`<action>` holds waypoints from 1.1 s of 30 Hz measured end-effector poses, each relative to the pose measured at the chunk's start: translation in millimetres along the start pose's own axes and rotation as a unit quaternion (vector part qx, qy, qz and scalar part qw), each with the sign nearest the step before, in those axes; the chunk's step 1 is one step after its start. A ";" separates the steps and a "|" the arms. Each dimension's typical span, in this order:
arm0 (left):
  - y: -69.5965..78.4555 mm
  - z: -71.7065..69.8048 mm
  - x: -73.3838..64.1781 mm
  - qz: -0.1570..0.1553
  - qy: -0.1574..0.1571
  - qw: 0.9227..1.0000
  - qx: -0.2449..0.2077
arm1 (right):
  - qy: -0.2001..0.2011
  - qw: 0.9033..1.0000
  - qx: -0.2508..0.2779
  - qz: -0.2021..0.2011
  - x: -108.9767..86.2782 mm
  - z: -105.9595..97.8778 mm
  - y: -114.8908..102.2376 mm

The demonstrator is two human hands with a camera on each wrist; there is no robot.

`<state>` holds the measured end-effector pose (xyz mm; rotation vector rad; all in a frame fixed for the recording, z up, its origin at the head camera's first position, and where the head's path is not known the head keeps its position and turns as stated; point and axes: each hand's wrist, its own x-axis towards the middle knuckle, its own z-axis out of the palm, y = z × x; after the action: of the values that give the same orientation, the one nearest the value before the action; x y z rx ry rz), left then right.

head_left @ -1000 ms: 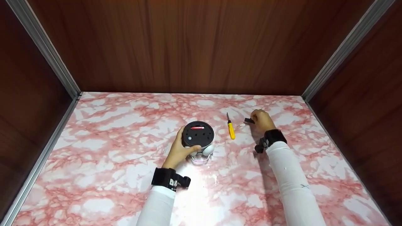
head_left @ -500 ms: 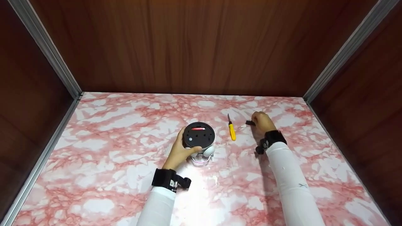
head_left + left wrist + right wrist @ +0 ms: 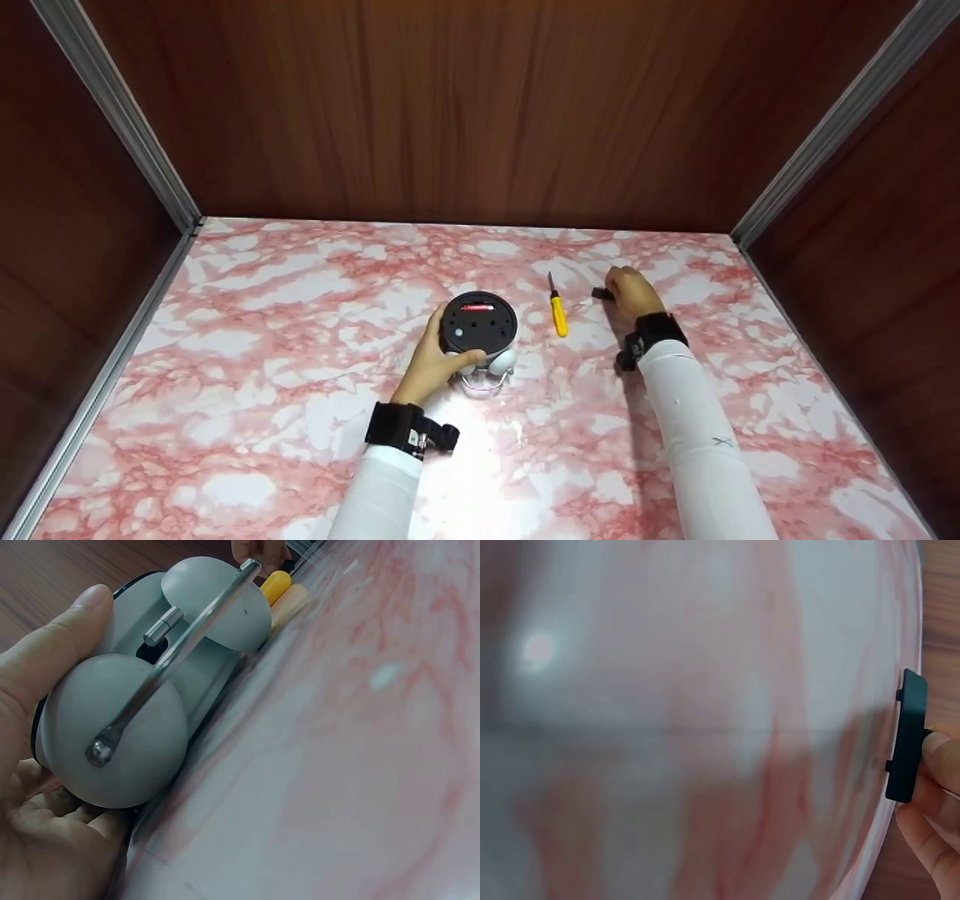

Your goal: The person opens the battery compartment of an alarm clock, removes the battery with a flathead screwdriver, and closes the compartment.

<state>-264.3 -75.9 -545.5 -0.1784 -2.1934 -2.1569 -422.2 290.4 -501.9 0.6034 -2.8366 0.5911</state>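
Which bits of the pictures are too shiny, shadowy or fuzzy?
Head view: white glare washes out the near middle of the table, and a soft shadow runs beside the right sleeve; left wrist view: the table is blurry, the clock sharper; right wrist view: a bright spot shines on the blurry table, its edge looks bowed, and the black cover is crisper.

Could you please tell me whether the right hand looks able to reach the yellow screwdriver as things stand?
Probably yes: the right hand is near the yellow screwdriver, and nothing seems to block the way except the small black cover it pinches, which it might need to set down first.
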 end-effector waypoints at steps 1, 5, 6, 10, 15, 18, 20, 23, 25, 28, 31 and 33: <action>0.3 0.0 0.1 -0.001 -0.001 1.000 0.000 | -0.002 1.000 0.000 0.001 -0.3 0.2 0.1; 0.6 -0.4 -0.2 -0.008 -0.002 1.000 0.004 | -0.006 1.000 0.003 0.000 -1.1 0.2 -0.1; 0.4 -0.5 -0.2 -0.010 -0.001 1.000 0.004 | -0.008 1.000 0.005 0.000 -1.2 0.1 -0.1; 0.5 -1.0 -0.2 -0.010 -0.001 1.000 0.005 | -0.014 1.000 0.010 0.000 -0.7 -0.2 0.2; -1.9 -1.1 1.3 0.000 -0.004 1.000 0.005 | -0.014 1.000 0.004 -0.004 -0.5 1.2 3.9; -3.8 -0.9 2.3 0.004 -0.004 1.000 0.000 | -0.016 1.000 -0.001 -0.003 -0.6 2.9 6.2; -4.4 -0.8 2.7 0.006 -0.004 1.000 -0.001 | -0.017 1.000 -0.004 -0.004 -0.8 3.3 6.9; -4.2 -0.9 2.6 0.006 -0.003 1.000 0.003 | -0.017 1.000 -0.007 -0.009 -1.2 3.0 6.6; -3.4 -0.9 2.1 0.003 -0.002 1.000 0.007 | -0.017 1.000 -0.006 -0.013 -1.5 2.7 5.8; -2.0 -0.8 1.5 -0.002 -0.003 1.000 0.011 | -0.018 1.000 -0.004 -0.012 -2.0 2.5 4.5; -1.6 -0.8 1.2 -0.005 -0.004 1.000 0.009 | -0.021 1.000 -0.006 -0.008 -2.5 2.7 3.9; -1.8 -0.8 1.2 -0.007 -0.003 1.000 0.007 | -0.022 1.000 -0.010 -0.008 -2.5 3.1 3.5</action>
<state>-265.7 -76.7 -547.1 -0.1705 -2.2181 -2.1507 -421.7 292.9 -506.5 0.6430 -2.8727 0.5513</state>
